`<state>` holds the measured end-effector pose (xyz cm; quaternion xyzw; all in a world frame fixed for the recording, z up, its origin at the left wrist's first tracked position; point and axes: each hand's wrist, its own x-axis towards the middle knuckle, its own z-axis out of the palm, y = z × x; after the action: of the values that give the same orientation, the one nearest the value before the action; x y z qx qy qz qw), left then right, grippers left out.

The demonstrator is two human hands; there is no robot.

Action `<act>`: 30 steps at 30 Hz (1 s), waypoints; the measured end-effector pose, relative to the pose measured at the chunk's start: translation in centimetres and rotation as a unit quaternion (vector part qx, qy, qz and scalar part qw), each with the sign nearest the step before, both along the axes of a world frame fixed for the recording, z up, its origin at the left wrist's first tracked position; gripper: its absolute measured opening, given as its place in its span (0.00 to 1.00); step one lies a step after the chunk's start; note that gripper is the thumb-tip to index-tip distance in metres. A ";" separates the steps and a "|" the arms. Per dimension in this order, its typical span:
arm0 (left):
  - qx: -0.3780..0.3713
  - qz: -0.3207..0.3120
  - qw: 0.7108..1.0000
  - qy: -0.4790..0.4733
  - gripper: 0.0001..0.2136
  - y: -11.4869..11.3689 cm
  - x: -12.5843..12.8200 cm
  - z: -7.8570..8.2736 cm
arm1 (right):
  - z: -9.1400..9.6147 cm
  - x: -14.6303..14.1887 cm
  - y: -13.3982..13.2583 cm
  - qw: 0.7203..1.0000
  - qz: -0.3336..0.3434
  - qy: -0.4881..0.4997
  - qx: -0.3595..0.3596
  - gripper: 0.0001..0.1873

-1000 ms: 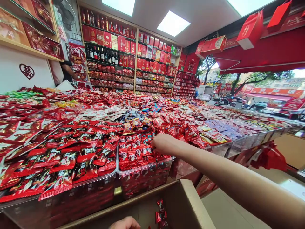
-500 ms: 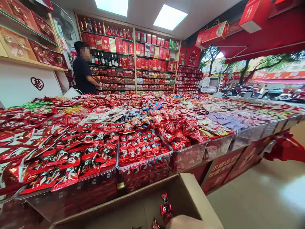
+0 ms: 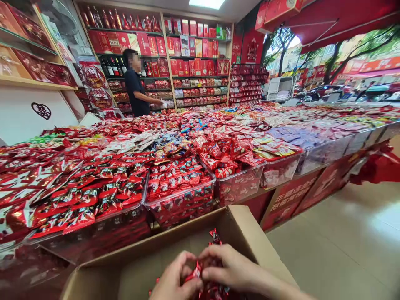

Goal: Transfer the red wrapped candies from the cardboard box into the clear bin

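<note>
Both hands are inside an open cardboard box (image 3: 250,227) at the bottom of the head view. My left hand (image 3: 176,277) has its fingers curled around a red-wrapped candy (image 3: 196,271). Against the same wrapper, my right hand (image 3: 228,266) is closed, with thumb and fingers bent together; any further candies within the two grips are hidden. More red-wrapped candies (image 3: 215,236) lie in the box, behind and below the hands. Just beyond the box stands a clear bin (image 3: 181,204) heaped with similar small red candies.
Clear bins of red packets (image 3: 93,200) and other sweets (image 3: 225,146) cover the long counter. A person in dark clothes (image 3: 134,89) stands behind it, before shelves (image 3: 196,54) of bottles and boxes. Tiled floor (image 3: 337,233) lies to the right.
Both hands have come into view in the box, where only part of one showed before. The view has shifted, and the person behind the counter appears farther right with an arm extended.
</note>
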<state>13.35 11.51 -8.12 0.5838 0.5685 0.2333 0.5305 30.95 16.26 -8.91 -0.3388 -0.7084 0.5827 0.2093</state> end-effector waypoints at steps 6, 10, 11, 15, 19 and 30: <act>0.038 0.062 0.989 -0.127 0.19 0.0 0.9 3.8 | 2.1 -1.7 0.4 0.960 -0.061 0.176 -0.209 0.14; 0.045 0.130 0.977 -0.165 0.14 0.1 0.1 3.9 | 1.8 -2.3 0.4 0.931 -0.121 0.258 -0.226 0.12; 0.034 0.154 0.970 -0.184 0.13 0.1 -0.2 3.7 | 1.7 -2.3 0.4 0.930 -0.138 0.272 -0.206 0.10; -0.055 0.212 0.920 -0.324 0.12 0.2 -0.8 3.3 | 1.7 -2.3 0.3 0.942 -0.168 0.291 -0.014 0.03; -0.028 0.263 0.902 -0.341 0.10 0.3 -1.0 3.6 | 1.4 -2.5 -0.2 0.947 -0.151 0.284 0.004 0.05; 0.057 0.250 0.938 -0.234 0.12 0.1 -0.7 2.4 | 0.7 -3.3 -0.5 0.937 -0.169 0.248 -0.177 0.15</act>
<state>12.62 11.62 -5.72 0.3808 0.5422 0.5202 0.5389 27.69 15.73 -8.22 -0.3297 -0.4514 0.7203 0.4107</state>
